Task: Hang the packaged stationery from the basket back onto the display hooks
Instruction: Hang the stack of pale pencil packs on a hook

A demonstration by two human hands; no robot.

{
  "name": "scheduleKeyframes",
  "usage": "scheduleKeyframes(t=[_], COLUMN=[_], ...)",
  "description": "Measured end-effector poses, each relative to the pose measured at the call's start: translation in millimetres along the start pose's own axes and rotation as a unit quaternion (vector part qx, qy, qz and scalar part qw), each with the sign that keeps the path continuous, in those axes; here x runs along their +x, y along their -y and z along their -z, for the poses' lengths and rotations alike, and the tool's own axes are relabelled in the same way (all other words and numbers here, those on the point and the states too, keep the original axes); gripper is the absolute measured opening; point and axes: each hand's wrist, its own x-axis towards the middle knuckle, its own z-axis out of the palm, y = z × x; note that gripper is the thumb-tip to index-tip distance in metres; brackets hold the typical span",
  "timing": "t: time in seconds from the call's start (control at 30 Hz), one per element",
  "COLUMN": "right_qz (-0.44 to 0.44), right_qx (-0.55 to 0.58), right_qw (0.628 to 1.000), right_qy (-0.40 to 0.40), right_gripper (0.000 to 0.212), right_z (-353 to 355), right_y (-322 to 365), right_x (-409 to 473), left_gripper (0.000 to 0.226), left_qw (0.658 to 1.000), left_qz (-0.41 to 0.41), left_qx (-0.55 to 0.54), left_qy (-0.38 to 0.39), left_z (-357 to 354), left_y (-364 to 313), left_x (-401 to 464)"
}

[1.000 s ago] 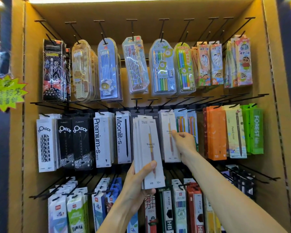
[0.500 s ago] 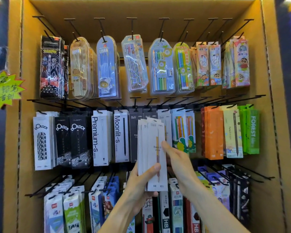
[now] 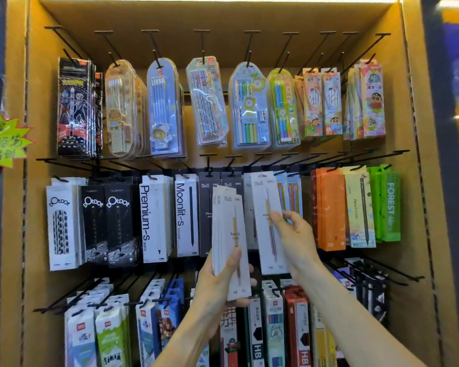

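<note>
My left hand point(image 3: 220, 282) grips a stack of white pencil boxes point(image 3: 229, 234) by its lower end, upright in front of the middle row. My right hand point(image 3: 294, 234) pinches one white pencil box point(image 3: 266, 207) of the same kind and holds it up, its top edge level with a black display hook point(image 3: 260, 158) of the middle row. I cannot tell whether the box is on the hook. No basket is in view.
The cardboard display point(image 3: 419, 181) carries three rows of black hooks. Blister packs of pencils point(image 3: 249, 107) hang on top, boxed pencils such as Moonlit-s point(image 3: 186, 215) and orange boxes point(image 3: 331, 207) in the middle, more packs point(image 3: 112, 337) below. Several lower-right hooks point(image 3: 392, 274) stick out.
My right hand has taken one white box off the front of the stack and lifted it up and to the right, towards the middle-row hooks. My left hand stays with the stack.
</note>
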Motion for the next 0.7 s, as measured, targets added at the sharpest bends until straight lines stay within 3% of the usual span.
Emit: scheduleKeyframes(t=[0.37, 0.57, 0.7], right_qz=[-0.021, -0.111, -0.124], right_qx=[-0.038, -0.056, -0.102], right_qw=[0.999, 0.992, 0.985], right_qy=[-0.029, -0.035, -0.068], right_gripper=[0.023, 0.028, 0.026], right_z=[-5.9, -26.7, -29.0], right_y=[1.7, -8.0, -28.1], right_x=[32.6, 62.9, 80.0], left_gripper=[0.063, 0.067, 0.059], left_qw=[0.999, 0.999, 0.998], left_qz=[0.005, 0.009, 0.020], left_qx=[-0.030, -0.039, -0.046], left_qy=[0.022, 0.027, 0.030], left_z=[4.1, 1.9, 2.7], left_y=[-4.5, -6.4, -7.3], left_x=[0.8, -0.4, -2.8])
